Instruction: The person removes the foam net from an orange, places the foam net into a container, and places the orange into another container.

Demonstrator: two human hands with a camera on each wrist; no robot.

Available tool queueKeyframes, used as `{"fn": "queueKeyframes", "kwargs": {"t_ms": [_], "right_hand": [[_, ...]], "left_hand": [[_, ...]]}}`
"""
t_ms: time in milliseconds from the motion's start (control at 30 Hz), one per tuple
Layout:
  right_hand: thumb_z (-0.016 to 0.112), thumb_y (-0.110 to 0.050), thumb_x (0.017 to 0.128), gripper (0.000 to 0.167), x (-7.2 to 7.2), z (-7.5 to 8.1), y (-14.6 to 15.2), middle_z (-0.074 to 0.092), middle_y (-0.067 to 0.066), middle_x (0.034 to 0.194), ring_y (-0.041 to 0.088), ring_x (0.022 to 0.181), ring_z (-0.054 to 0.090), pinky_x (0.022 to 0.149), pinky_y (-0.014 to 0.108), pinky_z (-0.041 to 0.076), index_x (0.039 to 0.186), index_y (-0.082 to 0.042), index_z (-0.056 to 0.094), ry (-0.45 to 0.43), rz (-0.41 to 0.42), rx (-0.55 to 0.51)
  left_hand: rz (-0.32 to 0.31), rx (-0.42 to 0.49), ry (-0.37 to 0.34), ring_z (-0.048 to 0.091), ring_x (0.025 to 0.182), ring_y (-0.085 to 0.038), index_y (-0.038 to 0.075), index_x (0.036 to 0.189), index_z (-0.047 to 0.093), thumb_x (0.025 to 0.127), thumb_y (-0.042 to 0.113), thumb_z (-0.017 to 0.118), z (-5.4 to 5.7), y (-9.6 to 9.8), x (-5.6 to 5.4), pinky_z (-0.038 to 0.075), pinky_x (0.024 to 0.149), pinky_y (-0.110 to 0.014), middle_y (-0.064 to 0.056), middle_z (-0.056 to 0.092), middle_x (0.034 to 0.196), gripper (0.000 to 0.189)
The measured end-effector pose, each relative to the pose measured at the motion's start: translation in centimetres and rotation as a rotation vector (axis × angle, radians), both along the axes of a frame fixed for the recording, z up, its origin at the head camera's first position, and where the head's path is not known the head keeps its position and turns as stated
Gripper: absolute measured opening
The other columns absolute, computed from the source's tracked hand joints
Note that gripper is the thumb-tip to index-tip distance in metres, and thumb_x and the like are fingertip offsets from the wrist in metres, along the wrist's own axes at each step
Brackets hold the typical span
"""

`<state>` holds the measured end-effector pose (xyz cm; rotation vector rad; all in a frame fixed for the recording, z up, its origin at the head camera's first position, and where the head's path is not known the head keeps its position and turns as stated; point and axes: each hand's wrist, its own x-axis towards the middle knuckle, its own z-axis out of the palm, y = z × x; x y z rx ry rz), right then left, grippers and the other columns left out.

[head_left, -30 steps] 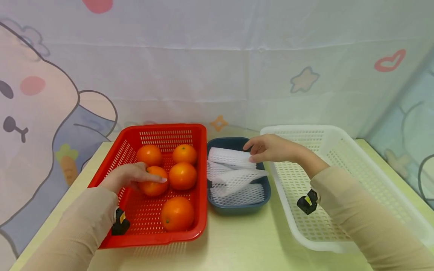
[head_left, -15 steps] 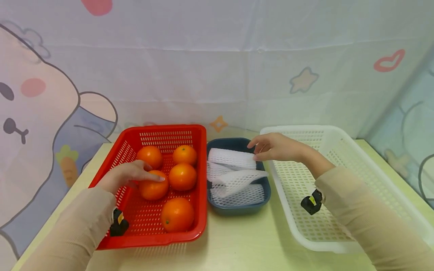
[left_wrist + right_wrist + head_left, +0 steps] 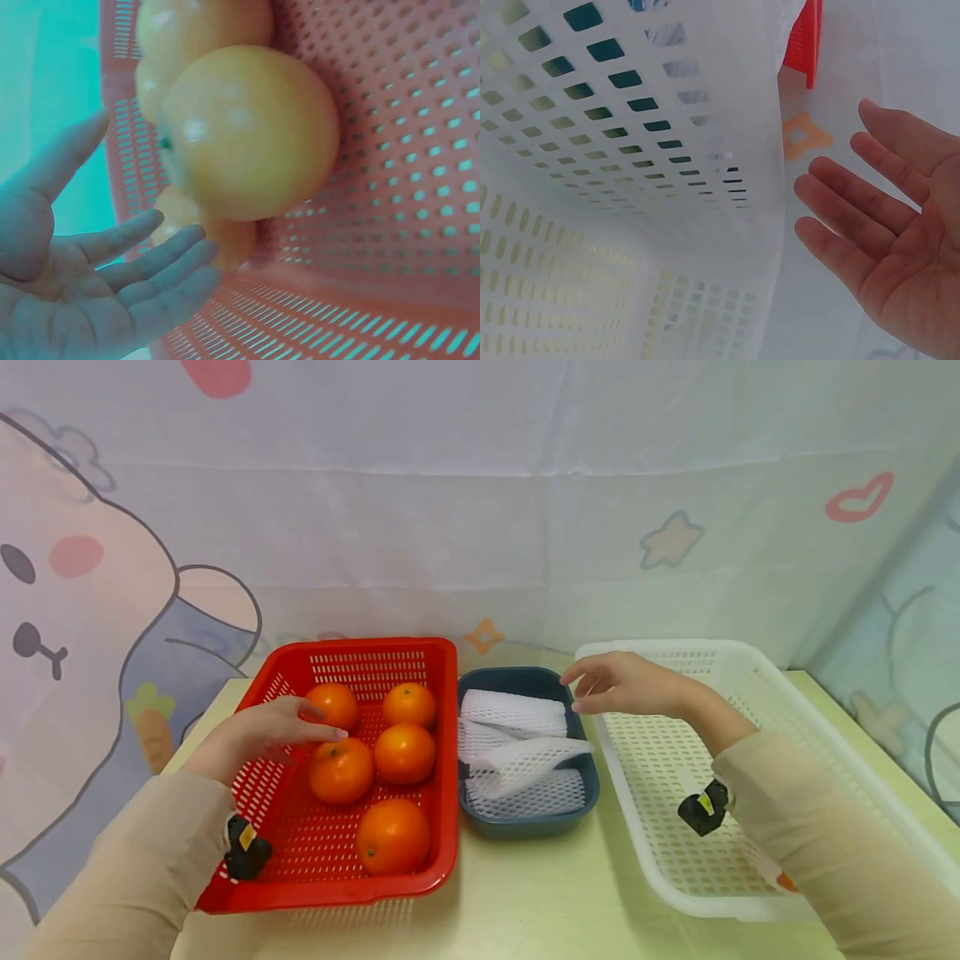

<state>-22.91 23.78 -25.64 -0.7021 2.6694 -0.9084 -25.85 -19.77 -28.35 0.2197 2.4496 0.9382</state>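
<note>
Several oranges lie in a red slotted basket (image 3: 442, 760). My left hand (image 3: 266, 731) hovers over its left side, fingers spread and nothing in them, nearest to the middle-left orange (image 3: 341, 774). In the left wrist view, a gap separates the spread fingers (image 3: 161, 255) from the large orange (image 3: 251, 131). White foam net sleeves (image 3: 517, 714) lie in a small dark blue bin (image 3: 532, 828). At the bin's back right, my right hand (image 3: 630, 685) is held in the air, fingers loosely bent and holding nothing. It overlaps the white basket's (image 3: 626, 802) left rim in this view.
The white basket stands to the right of the bin. Inside it, a white-netted thing with an orange patch (image 3: 783, 881) is mostly hidden by my right sleeve (image 3: 817, 835). A printed cloth (image 3: 420, 527) hangs behind the table (image 3: 517, 902).
My left hand has come off the orange and moved left. My right hand has drawn away to the right from the foam sleeves. The netted thing now shows beside the right sleeve.
</note>
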Motion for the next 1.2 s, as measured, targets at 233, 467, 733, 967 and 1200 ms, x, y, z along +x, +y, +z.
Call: {"fn": "queueKeyframes", "kwargs": {"t_ms": [233, 467, 733, 967, 1200], "right_hand": [[0.064, -0.021, 0.089, 0.039, 0.1, 0.2, 0.6, 0.062, 0.014, 0.113, 0.026, 0.104, 0.059, 0.086, 0.043, 0.048, 0.124, -0.008, 0.055, 0.048, -0.001, 0.001], [0.064, -0.018, 0.089, 0.036, 0.3, 0.4, 1.2, 0.062, 0.012, 0.112, 0.025, 0.103, 0.059, 0.087, 0.043, 0.048, 0.122, -0.007, 0.057, 0.086, 0.002, 0.01], [0.064, -0.02, 0.089, 0.04, 0.6, 0.3, 2.4, 0.06, 0.014, 0.116, 0.026, 0.105, 0.057, 0.086, 0.043, 0.048, 0.125, -0.005, 0.055, 0.057, -0.023, 0.016], [0.065, -0.024, 0.088, 0.039, 1.3, 0.7, 4.5, 0.059, 0.01, 0.113, 0.022, 0.102, 0.058, 0.083, 0.038, 0.049, 0.124, -0.01, 0.055, 0.067, -0.065, 0.059], [0.065, -0.024, 0.088, 0.038, 1.8, 0.2, 5.9, 0.06, 0.009, 0.114, 0.02, 0.101, 0.059, 0.083, 0.043, 0.048, 0.122, -0.01, 0.056, 0.086, -0.057, 0.089]], "left_hand": [[-0.002, -0.045, 0.188, 0.044, 0.109, -0.041, -0.006, 0.133, 0.036, 0.089, 0.038, 0.059, 1.9, -0.9, 0.2, 0.046, 0.088, -0.049, -0.028, 0.038, 0.131, 0.066], [-0.012, -0.138, 0.353, 0.043, 0.107, -0.046, -0.012, 0.126, 0.039, 0.089, 0.03, 0.06, 2.8, -2.2, 0.5, 0.039, 0.09, -0.058, -0.034, 0.038, 0.128, 0.06], [0.001, -0.227, 0.251, 0.048, 0.096, -0.047, -0.018, 0.129, 0.024, 0.088, 0.028, 0.062, 3.1, -6.4, 2.1, 0.052, 0.07, -0.047, -0.039, 0.035, 0.122, 0.073], [0.013, -0.126, -0.047, 0.055, 0.1, -0.042, -0.017, 0.133, 0.018, 0.089, 0.031, 0.062, 2.3, -9.8, 2.9, 0.054, 0.077, -0.045, -0.038, 0.038, 0.123, 0.078], [0.021, 0.04, -0.184, 0.065, 0.089, -0.027, -0.018, 0.131, 0.022, 0.091, 0.018, 0.058, 0.6, -10.1, 3.4, 0.054, 0.078, -0.044, -0.011, 0.06, 0.103, 0.065]]}}
